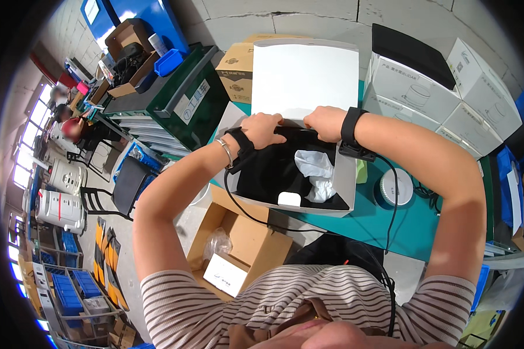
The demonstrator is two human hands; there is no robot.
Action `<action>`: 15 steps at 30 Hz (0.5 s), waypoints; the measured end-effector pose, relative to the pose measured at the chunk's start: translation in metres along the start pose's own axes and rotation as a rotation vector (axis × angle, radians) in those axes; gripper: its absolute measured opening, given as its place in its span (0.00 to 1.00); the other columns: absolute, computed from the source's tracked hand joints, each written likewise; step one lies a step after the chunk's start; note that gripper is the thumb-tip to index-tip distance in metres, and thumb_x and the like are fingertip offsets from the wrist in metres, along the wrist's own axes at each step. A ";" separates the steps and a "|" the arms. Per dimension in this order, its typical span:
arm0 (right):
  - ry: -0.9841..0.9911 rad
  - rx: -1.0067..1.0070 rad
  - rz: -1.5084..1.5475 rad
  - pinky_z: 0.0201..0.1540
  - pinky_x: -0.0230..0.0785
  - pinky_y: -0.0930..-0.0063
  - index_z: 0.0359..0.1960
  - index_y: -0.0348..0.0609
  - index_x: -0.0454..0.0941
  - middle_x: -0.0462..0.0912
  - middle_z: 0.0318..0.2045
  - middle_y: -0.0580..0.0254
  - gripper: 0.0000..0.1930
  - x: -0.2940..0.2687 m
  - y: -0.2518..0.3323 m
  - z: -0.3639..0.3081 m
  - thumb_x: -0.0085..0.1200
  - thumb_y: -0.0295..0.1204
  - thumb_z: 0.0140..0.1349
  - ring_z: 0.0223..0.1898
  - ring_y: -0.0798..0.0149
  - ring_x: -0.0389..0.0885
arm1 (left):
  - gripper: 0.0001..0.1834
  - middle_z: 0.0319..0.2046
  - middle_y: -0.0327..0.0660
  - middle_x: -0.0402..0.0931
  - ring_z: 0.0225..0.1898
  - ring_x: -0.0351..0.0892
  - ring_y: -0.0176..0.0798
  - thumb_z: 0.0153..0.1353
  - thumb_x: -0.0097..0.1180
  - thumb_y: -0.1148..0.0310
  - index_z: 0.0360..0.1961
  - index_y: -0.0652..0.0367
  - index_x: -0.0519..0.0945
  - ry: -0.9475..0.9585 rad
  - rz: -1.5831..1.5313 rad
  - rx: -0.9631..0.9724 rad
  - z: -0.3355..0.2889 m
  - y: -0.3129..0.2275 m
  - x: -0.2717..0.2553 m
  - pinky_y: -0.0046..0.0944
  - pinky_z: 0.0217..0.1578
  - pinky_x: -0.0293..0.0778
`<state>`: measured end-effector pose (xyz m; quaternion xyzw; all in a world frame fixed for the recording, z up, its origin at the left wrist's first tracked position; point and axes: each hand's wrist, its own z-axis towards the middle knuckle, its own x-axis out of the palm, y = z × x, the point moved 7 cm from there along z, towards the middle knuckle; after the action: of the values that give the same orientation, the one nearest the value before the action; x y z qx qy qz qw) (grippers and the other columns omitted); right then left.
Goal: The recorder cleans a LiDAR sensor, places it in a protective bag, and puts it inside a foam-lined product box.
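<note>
A white cardboard box [344,192] with its lid [305,72] raised stands on a teal tabletop. It is lined with black foam [262,180], on which crumpled white plastic bags [314,164] lie at the right. A small white card or tab [289,199] shows at the box's near side. At the far edge, by the lid's fold, my left hand [262,129] is closed with fingers and thumb on the rim. My right hand [326,123] is closed on the same edge, just to its right; its fingertips are partly hidden. Both wrists wear black straps with cables.
White cartons [413,87] are stacked at the far right. A round white-topped device [396,186] sits right of the box. Below the table edge is an open brown carton [262,247]. A green tool cabinet [186,104] stands left; several people sit farther away.
</note>
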<state>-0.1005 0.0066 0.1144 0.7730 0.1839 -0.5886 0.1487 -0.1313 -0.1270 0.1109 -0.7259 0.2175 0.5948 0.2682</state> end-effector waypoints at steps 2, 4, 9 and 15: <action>-0.036 -0.006 0.001 0.45 0.76 0.59 0.43 0.40 0.80 0.84 0.35 0.46 0.16 -0.005 0.002 -0.003 0.58 0.22 0.51 0.40 0.45 0.83 | 0.23 0.39 0.46 0.83 0.42 0.83 0.51 0.55 0.65 0.57 0.49 0.58 0.78 -0.045 -0.088 0.038 -0.002 -0.004 -0.009 0.44 0.44 0.77; -0.038 -0.011 -0.018 0.44 0.76 0.58 0.41 0.40 0.80 0.84 0.34 0.45 0.14 0.000 0.002 -0.001 0.57 0.22 0.51 0.39 0.45 0.83 | 0.23 0.39 0.46 0.83 0.42 0.82 0.50 0.55 0.65 0.57 0.49 0.57 0.78 -0.025 -0.038 0.064 0.000 -0.007 -0.007 0.45 0.45 0.77; -0.027 -0.004 -0.055 0.41 0.77 0.57 0.36 0.38 0.81 0.84 0.31 0.44 0.10 0.003 0.006 0.003 0.55 0.21 0.50 0.37 0.44 0.84 | 0.23 0.42 0.46 0.83 0.45 0.82 0.51 0.54 0.66 0.60 0.50 0.55 0.79 -0.014 0.034 0.104 0.006 -0.010 0.010 0.45 0.47 0.76; -0.040 0.012 -0.048 0.40 0.77 0.57 0.37 0.39 0.81 0.84 0.31 0.45 0.11 0.002 0.009 0.001 0.57 0.23 0.51 0.37 0.45 0.84 | 0.22 0.40 0.51 0.83 0.44 0.82 0.54 0.54 0.66 0.62 0.50 0.57 0.80 0.055 0.134 0.084 0.010 -0.023 0.006 0.46 0.48 0.77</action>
<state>-0.0970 -0.0020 0.1125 0.7574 0.1958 -0.6083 0.1338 -0.1229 -0.1027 0.1064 -0.7139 0.2977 0.5817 0.2517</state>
